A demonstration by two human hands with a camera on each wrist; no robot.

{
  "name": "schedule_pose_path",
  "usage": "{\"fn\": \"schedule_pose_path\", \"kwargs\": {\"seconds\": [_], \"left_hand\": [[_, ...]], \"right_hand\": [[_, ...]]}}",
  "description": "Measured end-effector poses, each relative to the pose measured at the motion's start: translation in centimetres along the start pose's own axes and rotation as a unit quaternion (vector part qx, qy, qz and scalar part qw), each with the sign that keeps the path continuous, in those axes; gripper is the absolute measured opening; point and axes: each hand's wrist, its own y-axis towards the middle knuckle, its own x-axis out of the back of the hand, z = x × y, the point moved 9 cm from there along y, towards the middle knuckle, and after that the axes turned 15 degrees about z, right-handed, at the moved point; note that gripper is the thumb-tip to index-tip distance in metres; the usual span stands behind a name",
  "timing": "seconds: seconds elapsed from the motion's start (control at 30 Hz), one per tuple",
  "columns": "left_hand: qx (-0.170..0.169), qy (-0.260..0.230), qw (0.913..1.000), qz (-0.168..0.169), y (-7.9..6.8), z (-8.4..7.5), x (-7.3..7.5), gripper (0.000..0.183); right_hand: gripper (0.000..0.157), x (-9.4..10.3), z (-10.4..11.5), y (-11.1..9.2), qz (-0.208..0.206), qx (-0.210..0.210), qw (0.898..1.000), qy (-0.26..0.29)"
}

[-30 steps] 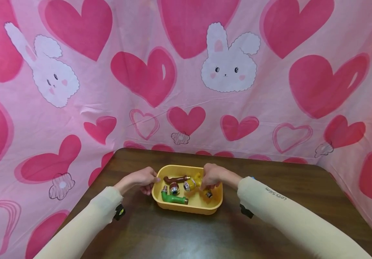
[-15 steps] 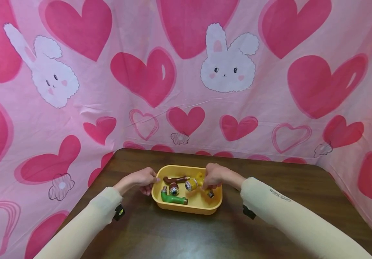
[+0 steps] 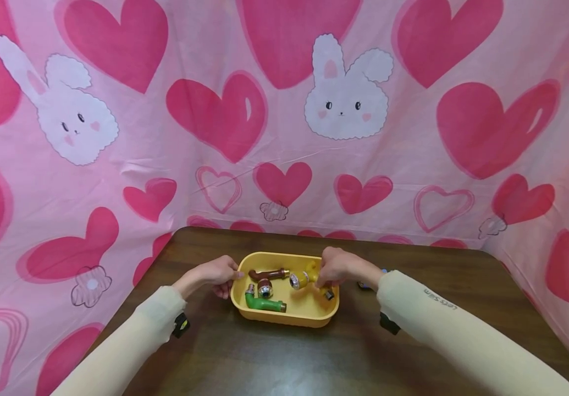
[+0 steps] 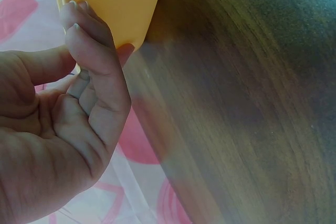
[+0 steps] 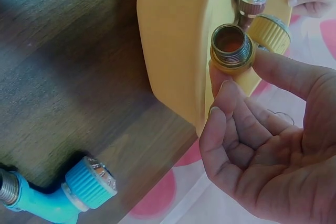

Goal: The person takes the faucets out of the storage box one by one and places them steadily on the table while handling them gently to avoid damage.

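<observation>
A yellow plastic tray [image 3: 284,320] sits on the table, with my left hand [image 3: 218,275] pinching its left rim between thumb and fingers. My right hand [image 3: 335,267] reaches over the tray's right end and pinches a yellow pipe fitting [image 3: 300,280]. In the right wrist view its open threaded metal end [image 5: 231,45] points up at the camera, and its ribbed knob shows behind. Part of the fitting is hidden by the fingers. Left of it in the tray lie a brown bent fitting [image 3: 270,274], a ribbed brown knob [image 3: 265,287] with a shiny face, and a green bent fitting [image 3: 266,304].
A blue fitting [image 5: 86,190] with a ribbed knob and threaded end lies on the table outside the tray, mostly behind the right wrist in the head view. The brown wooden table [image 3: 284,363] meets a pink heart-and-rabbit cloth [image 3: 284,148] at its back and sides.
My right hand has shifted slightly right, carrying the yellow fitting rightward within the tray. More of the blue fitting shows behind the right wrist. My left hand stays at the rim.
</observation>
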Motion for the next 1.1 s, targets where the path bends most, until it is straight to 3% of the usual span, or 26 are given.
{"fn": "schedule_pose_path", "kwargs": {"seconds": [1.1], "left_hand": [[-0.004, -0.002, 0.9999, 0.01, -0.1, -0.3, 0.0, 0.027]], "right_hand": [[0.028, 1.7, -2.1, -2.2, 0.008, 0.001, 1.0, 0.001]]}}
